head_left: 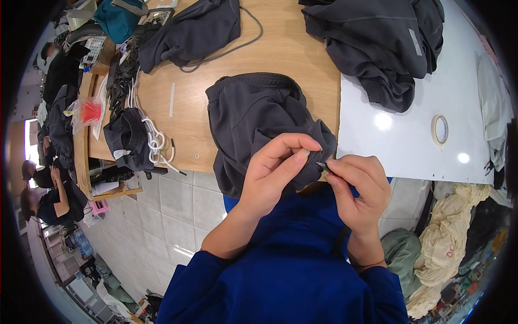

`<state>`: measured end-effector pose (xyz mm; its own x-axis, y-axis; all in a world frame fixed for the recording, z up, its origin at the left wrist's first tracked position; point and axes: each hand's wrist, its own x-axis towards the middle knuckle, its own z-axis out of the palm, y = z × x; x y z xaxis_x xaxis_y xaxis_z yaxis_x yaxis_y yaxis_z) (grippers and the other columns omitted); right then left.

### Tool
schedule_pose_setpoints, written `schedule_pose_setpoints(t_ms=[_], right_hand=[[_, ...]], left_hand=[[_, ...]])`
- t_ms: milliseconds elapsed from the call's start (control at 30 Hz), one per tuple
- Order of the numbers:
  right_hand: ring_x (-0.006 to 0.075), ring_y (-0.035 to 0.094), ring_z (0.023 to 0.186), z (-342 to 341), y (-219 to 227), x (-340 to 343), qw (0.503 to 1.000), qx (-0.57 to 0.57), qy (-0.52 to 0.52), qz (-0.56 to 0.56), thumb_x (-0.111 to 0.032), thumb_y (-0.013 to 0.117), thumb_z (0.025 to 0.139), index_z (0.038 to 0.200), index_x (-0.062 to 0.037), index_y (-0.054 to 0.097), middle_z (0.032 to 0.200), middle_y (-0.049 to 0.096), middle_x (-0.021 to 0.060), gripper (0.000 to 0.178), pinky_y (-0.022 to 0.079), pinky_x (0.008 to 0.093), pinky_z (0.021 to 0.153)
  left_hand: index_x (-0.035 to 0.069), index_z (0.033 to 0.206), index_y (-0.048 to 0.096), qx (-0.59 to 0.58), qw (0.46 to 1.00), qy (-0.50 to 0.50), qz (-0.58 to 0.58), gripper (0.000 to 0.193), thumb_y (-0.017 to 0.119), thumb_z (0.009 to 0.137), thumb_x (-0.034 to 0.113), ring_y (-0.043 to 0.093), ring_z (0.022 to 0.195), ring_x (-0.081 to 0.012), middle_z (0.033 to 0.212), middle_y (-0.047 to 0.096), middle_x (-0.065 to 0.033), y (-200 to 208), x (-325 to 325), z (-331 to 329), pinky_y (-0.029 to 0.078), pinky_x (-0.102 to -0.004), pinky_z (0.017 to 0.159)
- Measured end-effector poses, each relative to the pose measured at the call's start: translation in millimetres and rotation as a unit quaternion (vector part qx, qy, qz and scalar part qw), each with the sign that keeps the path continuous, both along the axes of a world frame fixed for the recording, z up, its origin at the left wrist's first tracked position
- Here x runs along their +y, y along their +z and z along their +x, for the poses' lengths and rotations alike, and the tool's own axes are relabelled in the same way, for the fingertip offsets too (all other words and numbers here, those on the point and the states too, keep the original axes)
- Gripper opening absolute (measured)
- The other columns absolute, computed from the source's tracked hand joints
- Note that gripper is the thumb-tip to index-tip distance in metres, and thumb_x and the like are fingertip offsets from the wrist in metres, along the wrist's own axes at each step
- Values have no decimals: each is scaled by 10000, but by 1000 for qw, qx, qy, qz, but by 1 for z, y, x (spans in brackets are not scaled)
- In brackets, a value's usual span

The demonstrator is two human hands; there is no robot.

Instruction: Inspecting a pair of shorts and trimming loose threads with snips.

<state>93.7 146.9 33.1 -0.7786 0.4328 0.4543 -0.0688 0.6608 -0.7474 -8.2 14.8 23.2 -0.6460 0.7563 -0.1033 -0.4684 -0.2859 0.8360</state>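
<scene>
A dark grey garment (pixel 253 119) with a gathered elastic waistband lies bunched at the front of the wooden table, part of it hanging over the edge. My left hand (pixel 278 170) pinches its cloth near the right end, thumb against forefinger. Close beside it, my right hand (pixel 359 186) is closed on a small dark pointed tool (pixel 323 166), whose tip points toward the left fingers. Most of that tool is hidden in the fingers, so its kind is unclear.
More dark grey garments (pixel 377 43) lie at the far right and far middle. White cords (pixel 156 140) hang by a dark bundle on the left. A tape roll (pixel 441 129) rests on the white tabletop (pixel 404 146). Co-workers (pixel 54 194) are at the left; cream cloth (pixel 445 243) is heaped lower right.
</scene>
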Motion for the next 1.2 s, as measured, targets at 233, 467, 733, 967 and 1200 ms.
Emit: schedule_pose_setpoints(t_ms=[233,467,733,967,1200], right_hand=[[181,547,652,2,3,-2,1000,-8,-8,-24,-47,746,618,891,-84,702,801,636,37,279,419,269,579],[176,524,635,3,5,1,999,-16,1,33,-60,750,610,902,-94,701,795,632,24,298,401,269,570],[168,514,630,4,8,1,999,-17,4,51,-65,751,608,888,-94,701,792,630,13,286,389,268,561],[168,513,634,6,9,0,998,-23,-2,61,-70,754,611,891,-95,702,788,626,9,285,389,270,563],[162,498,635,8,13,1,996,-31,-13,86,-78,760,608,889,-106,706,797,621,-1,288,389,265,573]], left_hand=[[2,1130,548,17,1000,3,3,204,455,960,69,519,892,-39,1000,582,-19,0,0,-1,407,-173,780],[-15,1123,557,144,989,13,-42,209,447,958,49,526,912,-52,1029,583,-30,-1,-3,1,402,-175,793],[-13,1100,576,157,986,22,-51,202,453,944,23,538,923,-74,1040,580,-52,2,-2,2,411,-188,805],[-10,1086,592,187,979,31,-75,194,478,932,23,537,877,-83,1002,571,-54,-1,-2,3,408,-188,768],[-10,1087,592,208,974,38,-76,194,484,931,27,534,860,-84,998,571,-57,0,-2,3,405,-191,754]])
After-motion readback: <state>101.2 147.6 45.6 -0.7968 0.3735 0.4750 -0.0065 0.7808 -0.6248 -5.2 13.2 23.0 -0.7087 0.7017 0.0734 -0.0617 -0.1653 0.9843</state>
